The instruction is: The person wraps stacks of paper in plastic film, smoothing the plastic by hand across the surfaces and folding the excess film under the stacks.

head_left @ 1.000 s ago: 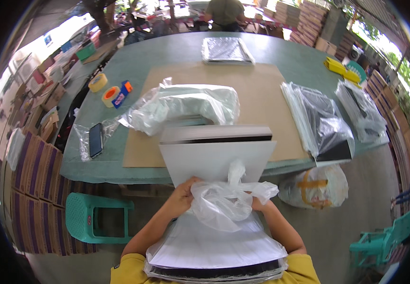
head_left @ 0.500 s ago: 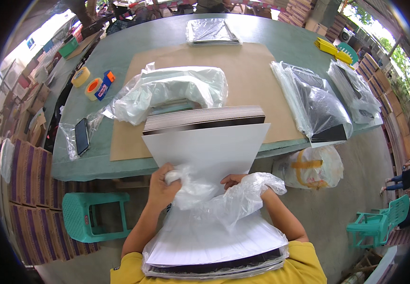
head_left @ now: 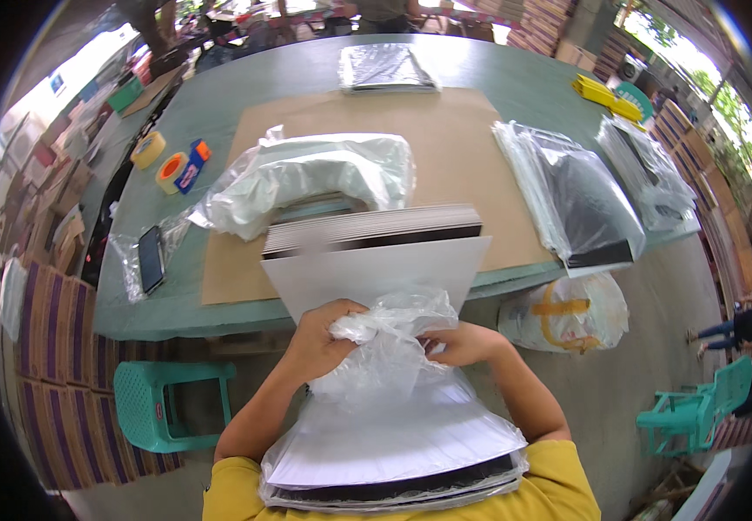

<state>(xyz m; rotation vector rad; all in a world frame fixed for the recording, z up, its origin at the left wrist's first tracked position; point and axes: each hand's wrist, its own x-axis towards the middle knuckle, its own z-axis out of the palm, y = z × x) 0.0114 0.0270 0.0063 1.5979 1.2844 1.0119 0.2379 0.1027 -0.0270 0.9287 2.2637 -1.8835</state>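
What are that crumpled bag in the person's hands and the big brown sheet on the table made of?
The bag, bunched between left hand and right hand, looks like thin clear plastic film: see-through, glossy, sharply wrinkled. The brown sheet on the green table seems to be cardboard or heavy kraft paper: matte, flat, stiff-looking, though its thickness can't be told.

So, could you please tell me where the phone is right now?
In the head view, the phone lies on the green table at the person's left, inside a clear plastic bag, below the tape rolls and left of the cardboard sheet.

Green table [head_left: 515, 78], teal stool [head_left: 163, 404], concrete floor [head_left: 645, 347]
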